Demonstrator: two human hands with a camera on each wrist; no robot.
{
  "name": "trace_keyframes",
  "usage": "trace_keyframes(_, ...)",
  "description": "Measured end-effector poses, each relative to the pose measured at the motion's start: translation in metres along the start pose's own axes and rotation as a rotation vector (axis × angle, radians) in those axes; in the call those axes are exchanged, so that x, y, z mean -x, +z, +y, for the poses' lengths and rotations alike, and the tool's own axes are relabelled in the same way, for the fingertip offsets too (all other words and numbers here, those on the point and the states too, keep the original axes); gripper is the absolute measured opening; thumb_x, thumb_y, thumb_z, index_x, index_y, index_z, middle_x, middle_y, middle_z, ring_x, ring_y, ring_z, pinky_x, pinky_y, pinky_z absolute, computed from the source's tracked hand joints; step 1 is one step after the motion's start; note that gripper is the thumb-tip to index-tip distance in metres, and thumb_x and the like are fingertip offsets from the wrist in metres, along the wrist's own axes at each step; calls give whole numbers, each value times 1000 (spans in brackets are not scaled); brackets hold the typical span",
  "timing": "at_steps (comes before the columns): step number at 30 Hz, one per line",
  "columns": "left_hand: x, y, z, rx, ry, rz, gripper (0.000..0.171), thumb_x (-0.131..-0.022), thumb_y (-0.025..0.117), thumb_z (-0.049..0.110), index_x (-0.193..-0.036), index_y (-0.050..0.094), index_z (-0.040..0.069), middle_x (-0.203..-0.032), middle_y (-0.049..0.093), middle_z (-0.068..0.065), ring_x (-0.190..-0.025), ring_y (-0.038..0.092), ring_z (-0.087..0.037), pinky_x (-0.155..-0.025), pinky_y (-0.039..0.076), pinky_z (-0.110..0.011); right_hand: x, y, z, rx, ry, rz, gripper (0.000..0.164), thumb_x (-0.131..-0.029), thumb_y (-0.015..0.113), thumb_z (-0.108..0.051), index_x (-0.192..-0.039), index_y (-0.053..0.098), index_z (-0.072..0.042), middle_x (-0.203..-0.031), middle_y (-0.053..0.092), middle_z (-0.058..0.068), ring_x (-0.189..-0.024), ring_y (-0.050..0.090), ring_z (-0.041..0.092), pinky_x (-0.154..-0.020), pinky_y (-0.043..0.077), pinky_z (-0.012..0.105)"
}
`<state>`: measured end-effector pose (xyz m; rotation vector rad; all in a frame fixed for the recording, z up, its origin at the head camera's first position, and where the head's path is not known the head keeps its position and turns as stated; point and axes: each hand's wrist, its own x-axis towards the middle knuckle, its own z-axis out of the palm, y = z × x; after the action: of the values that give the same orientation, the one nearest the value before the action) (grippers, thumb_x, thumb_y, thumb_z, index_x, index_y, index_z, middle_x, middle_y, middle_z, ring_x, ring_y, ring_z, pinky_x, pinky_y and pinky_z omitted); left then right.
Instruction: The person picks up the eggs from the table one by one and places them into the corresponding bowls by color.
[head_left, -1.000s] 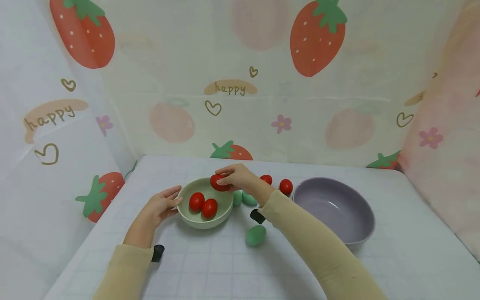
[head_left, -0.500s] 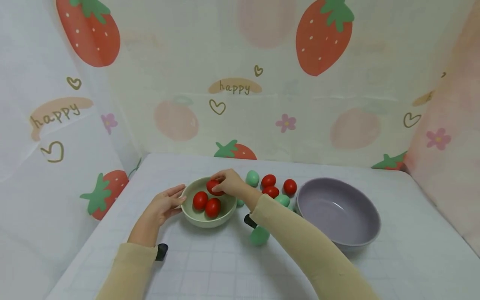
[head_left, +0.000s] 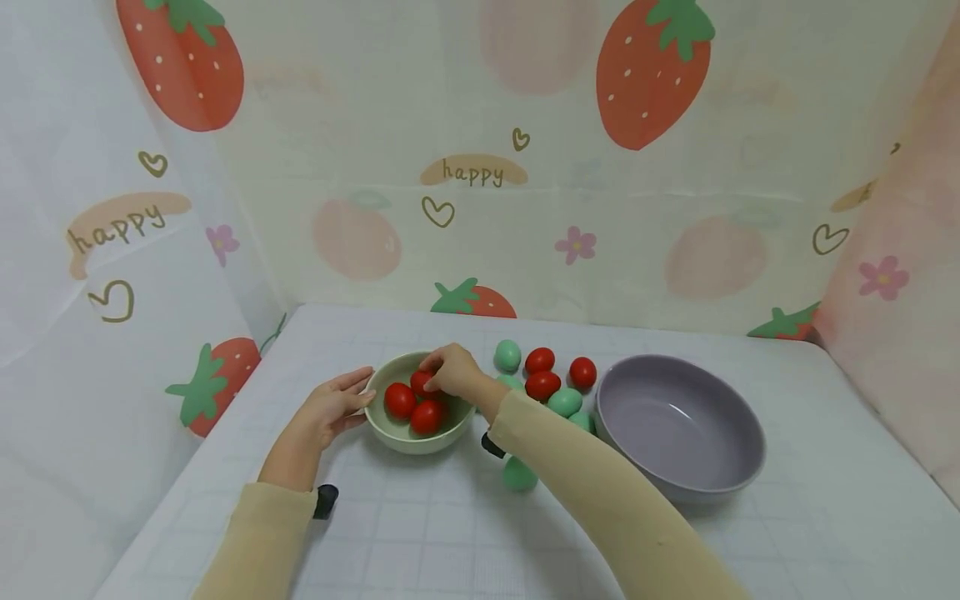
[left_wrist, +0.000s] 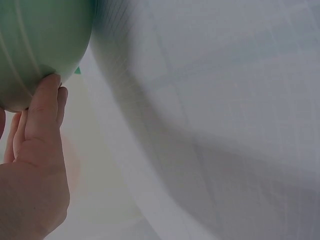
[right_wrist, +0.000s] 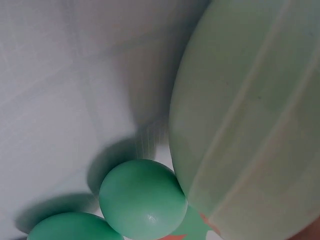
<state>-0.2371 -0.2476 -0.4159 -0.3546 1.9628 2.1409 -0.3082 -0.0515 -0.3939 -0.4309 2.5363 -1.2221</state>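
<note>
Inside the pale green bowl [head_left: 408, 444] my right hand [head_left: 459, 373] grips a red egg [head_left: 422, 382] at the far side, low against the other eggs. Two more red eggs lie there, a left one [head_left: 400, 401] and a front one [head_left: 427, 417]. At the bowl's left side my left hand [head_left: 332, 410] holds the rim, thumb at the edge and fingers along the outer wall. The left wrist view shows those fingers [left_wrist: 44, 112] against the bowl's underside. In the right wrist view the bowl's wall [right_wrist: 240, 130] hides the right hand's fingers.
Right of the bowl lie loose red eggs [head_left: 542, 385] and several green eggs [head_left: 565, 402]; one green egg [head_left: 520, 473] lies nearer, under the right forearm. A larger purple-grey bowl [head_left: 752, 467] stands at the right. A strawberry-print cloth [head_left: 480, 242] hangs behind the table.
My right hand has lowered the red egg from the bowl's far rim down into the bowl, moving slightly left. The left hand stays at the rim. The head view has shifted slightly.
</note>
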Motion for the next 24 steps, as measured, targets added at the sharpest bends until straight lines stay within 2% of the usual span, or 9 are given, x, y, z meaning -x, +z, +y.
trace_keyframes(3,1,3,1,3,-10,4,61,-96,55,-4,-151,29,2,-153,27,-17,-98,58,-5,-76,53,-24,-1,1,0,39,0,7,29,-79,76,4,-107,74,-2,-106,70,10,-103,57,23,-87,48,27)
trace_keyframes(8,0,3,1,11,-15,6,63,-95,57,-3,-151,29,2,-154,27,-17,-97,59,-5,-74,53,-23,-4,3,1,55,25,45,26,-78,77,4,-103,74,-2,-100,71,9,-97,57,21,-80,49,25)
trace_keyframes(14,2,3,1,13,-7,7,62,-95,56,-4,-151,29,0,-154,26,-17,-97,59,-5,-76,53,-24,-5,3,1,51,33,56,26,-77,78,3,-102,74,-1,-98,71,8,-91,57,20,-74,49,23)
trace_keyframes(18,3,4,1,-3,-14,21,61,-96,56,-3,-151,30,2,-153,28,-16,-101,57,-7,-85,53,-30,0,-3,1,55,28,55,27,-75,79,2,-102,74,-1,-96,71,9,-90,58,19,-74,48,22)
trace_keyframes(21,3,5,1,-12,-20,29,61,-96,56,-2,-151,31,3,-153,29,-15,-104,57,-9,-87,52,-32,4,-11,-1,-1,37,50,27,-77,78,3,-103,73,1,-97,70,10,-83,58,18,-70,50,24)
trace_keyframes(24,4,5,1,-5,-21,30,61,-96,55,-3,-151,30,3,-153,28,-15,-104,56,-9,-84,53,-30,9,-21,-5,-94,65,35,28,-79,75,4,-107,71,2,-101,69,12,-77,57,16,-67,52,27)
